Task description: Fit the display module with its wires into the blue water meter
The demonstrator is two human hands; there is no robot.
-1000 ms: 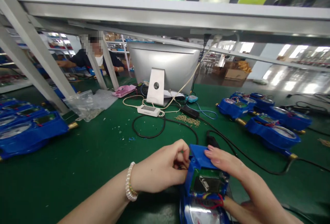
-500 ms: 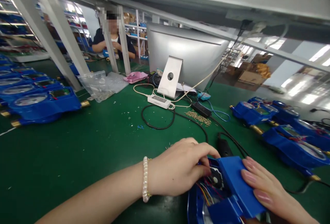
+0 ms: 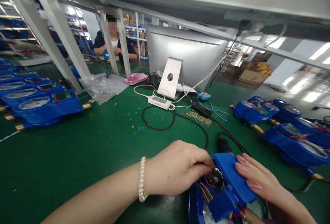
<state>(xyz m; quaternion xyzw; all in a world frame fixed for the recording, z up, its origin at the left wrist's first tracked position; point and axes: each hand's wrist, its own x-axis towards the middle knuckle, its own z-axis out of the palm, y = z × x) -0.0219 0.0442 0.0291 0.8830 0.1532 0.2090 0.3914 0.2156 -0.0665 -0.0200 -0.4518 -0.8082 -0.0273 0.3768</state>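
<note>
A blue water meter lies at the lower right, its housing exposing coloured wires and a black part with a white edge. My left hand, with a pearl bracelet at the wrist, reaches into the housing. Its thumb and index finger are pinched beside the black part; what lies between them is hidden. My right hand grips a blue cover tilted up over the meter, fingers along its outer face and thumb out of sight beneath. Red and yellow wires show at the cover's lower edge.
More blue meters stand at left and right. Ahead are a monitor, a white adapter, black cables, a pile of small screws and plastic bags. Across the bench sits a person. A metal shelf beam crosses overhead.
The blue cover and my right hand have shifted slightly left. My left fingertips have drawn together into a tighter pinch inside the housing.
</note>
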